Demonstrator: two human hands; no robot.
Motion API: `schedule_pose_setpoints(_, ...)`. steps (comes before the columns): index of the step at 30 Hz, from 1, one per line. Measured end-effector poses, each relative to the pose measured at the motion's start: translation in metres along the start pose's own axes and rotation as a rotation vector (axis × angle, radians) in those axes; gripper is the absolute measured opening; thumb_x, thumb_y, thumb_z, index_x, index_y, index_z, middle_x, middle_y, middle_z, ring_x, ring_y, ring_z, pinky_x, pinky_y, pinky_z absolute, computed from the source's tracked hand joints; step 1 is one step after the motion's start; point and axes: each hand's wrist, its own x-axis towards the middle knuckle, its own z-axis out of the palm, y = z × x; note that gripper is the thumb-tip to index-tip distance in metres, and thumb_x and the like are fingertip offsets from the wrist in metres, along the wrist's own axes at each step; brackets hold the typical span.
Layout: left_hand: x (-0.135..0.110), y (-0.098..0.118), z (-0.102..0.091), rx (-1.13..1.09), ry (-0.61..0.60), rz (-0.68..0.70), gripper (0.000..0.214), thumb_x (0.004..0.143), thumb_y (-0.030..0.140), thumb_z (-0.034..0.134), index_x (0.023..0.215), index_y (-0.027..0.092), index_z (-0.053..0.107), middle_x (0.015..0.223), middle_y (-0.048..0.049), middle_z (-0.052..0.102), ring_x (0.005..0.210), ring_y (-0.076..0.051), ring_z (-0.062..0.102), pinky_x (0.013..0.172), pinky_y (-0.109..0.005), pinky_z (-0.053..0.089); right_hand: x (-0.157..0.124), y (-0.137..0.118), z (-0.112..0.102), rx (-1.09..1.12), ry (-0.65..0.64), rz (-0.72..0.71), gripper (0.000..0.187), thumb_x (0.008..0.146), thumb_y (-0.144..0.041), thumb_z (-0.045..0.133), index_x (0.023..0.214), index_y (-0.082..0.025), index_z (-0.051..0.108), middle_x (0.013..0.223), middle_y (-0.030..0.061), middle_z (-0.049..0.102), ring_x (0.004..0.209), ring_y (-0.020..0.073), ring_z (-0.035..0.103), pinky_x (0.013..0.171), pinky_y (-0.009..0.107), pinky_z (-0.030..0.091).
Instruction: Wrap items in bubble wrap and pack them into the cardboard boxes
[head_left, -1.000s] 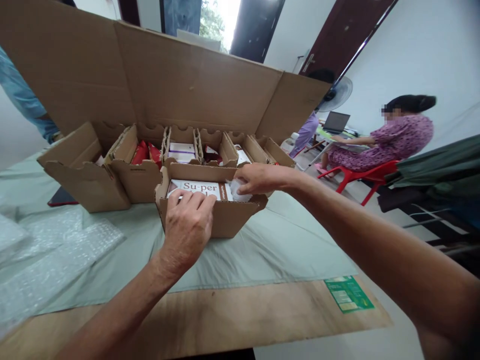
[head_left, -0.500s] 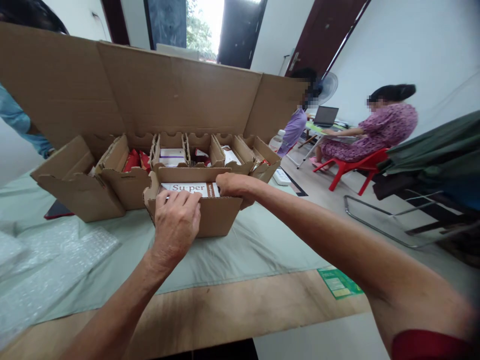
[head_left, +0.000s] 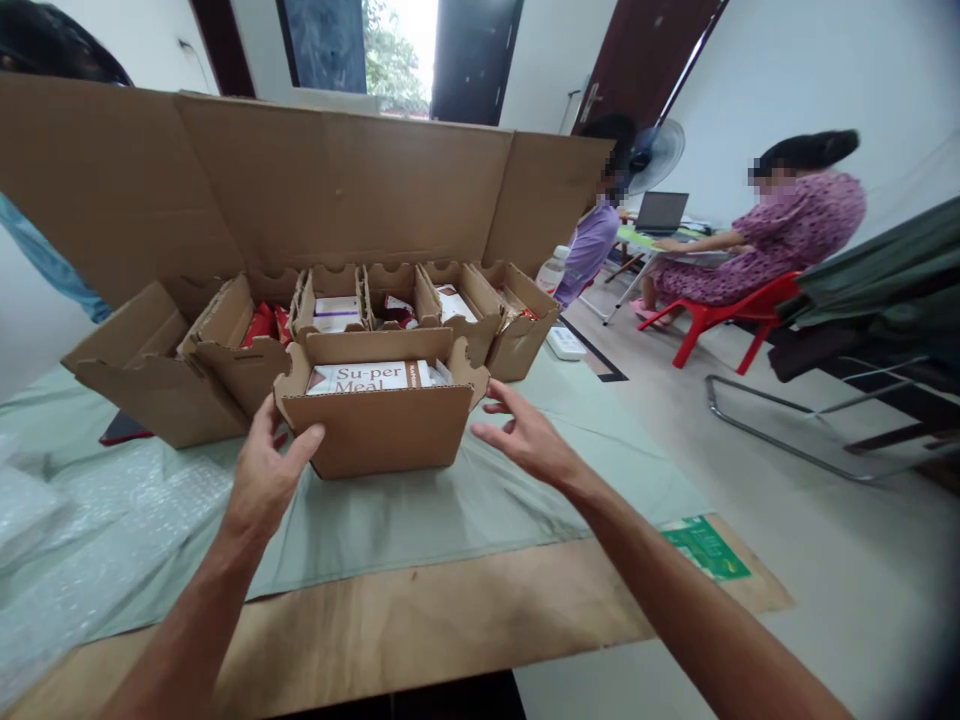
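A small open cardboard box (head_left: 390,432) stands on the cloth in front of me. Inside it lies a white carton (head_left: 367,376) printed "Su-per Meal", with something small and clear at its right end. My left hand (head_left: 271,468) is at the box's left front corner, thumb along the front and fingers by the side, spread rather than clenched. My right hand (head_left: 529,435) is open beside the right end, its index fingertip close to the box's edge; whether it touches, I cannot tell.
Behind stands a row of cardboard bins (head_left: 469,310) holding red packets and white cartons, before a tall cardboard panel (head_left: 345,190). Bubble wrap (head_left: 112,540) lies at left. A green printed sheet (head_left: 709,548) is on the table's right edge. Several people are nearby.
Both hands have come out of the box and moved apart to its two ends. The white carton now shows more fully, lying inside the box.
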Motion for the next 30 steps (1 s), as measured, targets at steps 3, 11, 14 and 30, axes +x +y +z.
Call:
schedule_pose_setpoints(3, 0.004, 0.001, 0.017, -0.133, -0.034, -0.058, 0.064, 0.085, 0.044, 0.074, 0.142, 0.022, 0.056, 0.142, -0.0109, 0.064, 0.134, -0.028, 0.059, 0.119, -0.045, 0.043, 0.010, -0.001, 0.035, 0.108, -0.060, -0.027, 0.064, 0.094, -0.049, 0.059, 0.150, -0.021, 0.044, 0.149, 0.0158, 0.060, 0.127, 0.0301, 0.063, 0.089, 0.039, 0.058)
schedule_pose_setpoints(11, -0.034, 0.016, 0.024, -0.086, 0.024, -0.103, 0.065, 0.085, 0.046, 0.075, 0.142, 0.023, 0.056, 0.141, -0.0122, 0.064, 0.128, -0.028, 0.063, 0.115, -0.044, 0.046, -0.022, -0.002, 0.049, 0.180, 0.056, -0.067, 0.052, 0.099, -0.042, 0.054, 0.147, -0.024, 0.049, 0.146, 0.0127, 0.062, 0.132, 0.0319, 0.059, 0.113, 0.048, 0.047)
schedule_pose_setpoints(14, -0.072, 0.017, 0.015, -0.089, 0.004, -0.161, 0.068, 0.085, 0.050, 0.075, 0.145, 0.024, 0.054, 0.144, -0.0122, 0.062, 0.130, -0.029, 0.061, 0.115, -0.046, 0.045, -0.056, 0.003, 0.049, 0.202, 0.103, -0.102, 0.052, 0.099, -0.045, 0.056, 0.146, -0.024, 0.052, 0.142, 0.0128, 0.064, 0.130, 0.0338, 0.060, 0.112, 0.051, 0.047)
schedule_pose_setpoints(30, -0.078, 0.053, 0.023, -0.141, -0.007, 0.007, 0.070, 0.083, 0.046, 0.079, 0.144, 0.025, 0.053, 0.140, -0.0110, 0.064, 0.132, -0.028, 0.061, 0.116, -0.045, 0.046, -0.076, -0.008, 0.034, 0.236, 0.376, -0.162, 0.050, 0.100, -0.050, 0.056, 0.144, -0.027, 0.057, 0.134, 0.0093, 0.069, 0.124, 0.0309, 0.062, 0.109, 0.050, 0.048)
